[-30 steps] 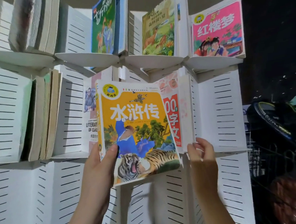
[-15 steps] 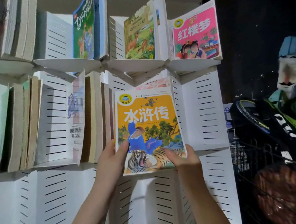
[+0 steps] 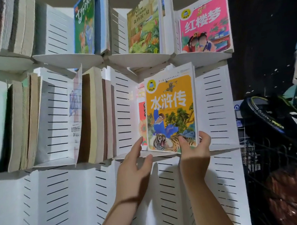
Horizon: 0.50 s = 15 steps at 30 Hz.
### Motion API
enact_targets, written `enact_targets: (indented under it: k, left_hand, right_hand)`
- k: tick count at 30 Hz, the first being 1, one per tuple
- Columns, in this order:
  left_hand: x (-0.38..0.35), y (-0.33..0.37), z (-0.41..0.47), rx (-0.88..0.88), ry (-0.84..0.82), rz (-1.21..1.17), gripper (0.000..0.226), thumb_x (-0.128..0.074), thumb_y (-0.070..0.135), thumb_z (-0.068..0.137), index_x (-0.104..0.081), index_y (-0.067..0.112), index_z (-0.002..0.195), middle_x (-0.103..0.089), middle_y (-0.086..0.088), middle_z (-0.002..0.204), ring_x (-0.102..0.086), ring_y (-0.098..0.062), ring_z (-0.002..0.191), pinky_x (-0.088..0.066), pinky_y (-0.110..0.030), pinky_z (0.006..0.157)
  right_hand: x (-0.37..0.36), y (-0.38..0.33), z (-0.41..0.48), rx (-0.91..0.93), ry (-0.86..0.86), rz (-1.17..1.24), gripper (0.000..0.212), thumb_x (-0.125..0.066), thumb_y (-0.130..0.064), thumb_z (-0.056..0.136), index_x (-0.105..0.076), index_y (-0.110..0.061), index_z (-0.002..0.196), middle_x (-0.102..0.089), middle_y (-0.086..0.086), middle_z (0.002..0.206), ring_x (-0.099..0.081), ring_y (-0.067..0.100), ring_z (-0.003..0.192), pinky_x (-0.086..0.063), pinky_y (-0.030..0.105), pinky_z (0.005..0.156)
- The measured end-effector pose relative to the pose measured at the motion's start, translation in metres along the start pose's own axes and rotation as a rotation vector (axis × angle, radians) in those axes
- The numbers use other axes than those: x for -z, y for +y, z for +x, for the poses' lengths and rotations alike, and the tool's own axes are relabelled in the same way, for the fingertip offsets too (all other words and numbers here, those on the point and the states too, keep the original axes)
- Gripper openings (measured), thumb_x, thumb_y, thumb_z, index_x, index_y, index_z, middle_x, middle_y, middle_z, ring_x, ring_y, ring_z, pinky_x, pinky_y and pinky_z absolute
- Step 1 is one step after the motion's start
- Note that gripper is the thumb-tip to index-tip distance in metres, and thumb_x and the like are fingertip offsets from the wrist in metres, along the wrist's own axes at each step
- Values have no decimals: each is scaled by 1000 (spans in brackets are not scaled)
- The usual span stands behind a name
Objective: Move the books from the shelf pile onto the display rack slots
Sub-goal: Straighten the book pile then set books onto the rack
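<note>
On the middle tier of the white display rack, in its rightmost slot, the yellow book stands upright with its tiger cover facing us. Its bottom edge sits at the curved white ledge. Our right hand pinches the book's lower right corner: the thumb lies across the cover over the tiger, and the fingers curl round the right edge behind it. Our left hand is relaxed and spread, gripping nothing. One fingertip reaches up to the lower left edge of the yellow book, where a red book shows just behind it, and the thumb lies by the front of the ledge. We cannot tell whether that fingertip touches the yellow cover or the red one.

Left of this slot on the same tier, a group of brown-edged books stands with a pale-covered book beside it, its cover bowing outward. Further left is another upright group.

On the tier above, we see a pink book directly over the yellow one, then a book with deer on its cover, then a green book. All three are upright on their own ledges.

Right of the rack, against the dark, a racket leans over a wire basket.
</note>
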<state>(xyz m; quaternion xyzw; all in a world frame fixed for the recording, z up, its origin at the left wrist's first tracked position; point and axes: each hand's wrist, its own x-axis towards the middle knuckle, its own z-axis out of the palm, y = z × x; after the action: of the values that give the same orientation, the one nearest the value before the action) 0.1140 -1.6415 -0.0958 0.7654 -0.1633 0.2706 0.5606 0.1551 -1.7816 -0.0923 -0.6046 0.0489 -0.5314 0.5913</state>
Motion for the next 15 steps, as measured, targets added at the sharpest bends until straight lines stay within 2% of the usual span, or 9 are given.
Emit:
enact_targets:
  k: [2, 3, 6, 9, 12, 15]
  left_hand:
    - [-5, -1, -3, 48, 33, -71, 43, -49, 40, 71, -41, 60, 108, -54, 22, 112, -50, -1, 109, -38, -13, 85]
    - [-8, -2, -5, 64, 46, -103, 41, -49, 40, 70, -41, 62, 104, -53, 24, 112, -50, -3, 110, -40, -15, 88]
    - [-11, -7, -12, 59, 42, -103, 43, -47, 51, 68, -36, 64, 108, -43, 32, 120, -43, -2, 117, -37, -30, 104]
    - [-10, -13, -17, 47, 23, -75, 53, -40, 60, 62, -31, 65, 114, -38, 33, 128, -39, 0, 124, -34, -30, 107]
    - [-6, -13, -20, 55, -17, -78, 53, -45, 54, 65, -28, 64, 115, -38, 29, 130, -39, -1, 122, -34, -26, 104]
    - [-1, -14, -26, 77, -39, -77, 57, -48, 47, 69, -25, 62, 118, -40, 21, 129, -40, -2, 116, -33, -21, 96]
  right_hand:
    - [-10, 5, 0, 65, 14, -110, 47, -71, -18, 82, -50, -1, 119, -64, 17, 102, -61, 37, 93, -50, 38, 77]
    - [-15, 7, 0, 113, 21, -190, 48, -70, -21, 81, -51, 1, 119, -63, 20, 104, -61, 39, 94, -49, 39, 78]
    - [-28, 11, -6, 248, 30, -422, 55, -72, -26, 73, -57, 2, 117, -63, 20, 106, -61, 40, 93, -51, 42, 73]
    - [-32, 12, -10, 297, 12, -575, 62, -78, -27, 72, -57, -3, 125, -63, 15, 118, -63, 35, 98, -51, 40, 69]
    - [-31, 16, -11, 309, 0, -626, 63, -76, -32, 75, -56, -5, 128, -63, 13, 120, -63, 34, 95, -50, 36, 67]
    - [-28, 13, -10, 198, -48, -512, 64, -69, -33, 82, -47, -11, 138, -56, 14, 129, -54, 36, 105, -47, 38, 80]
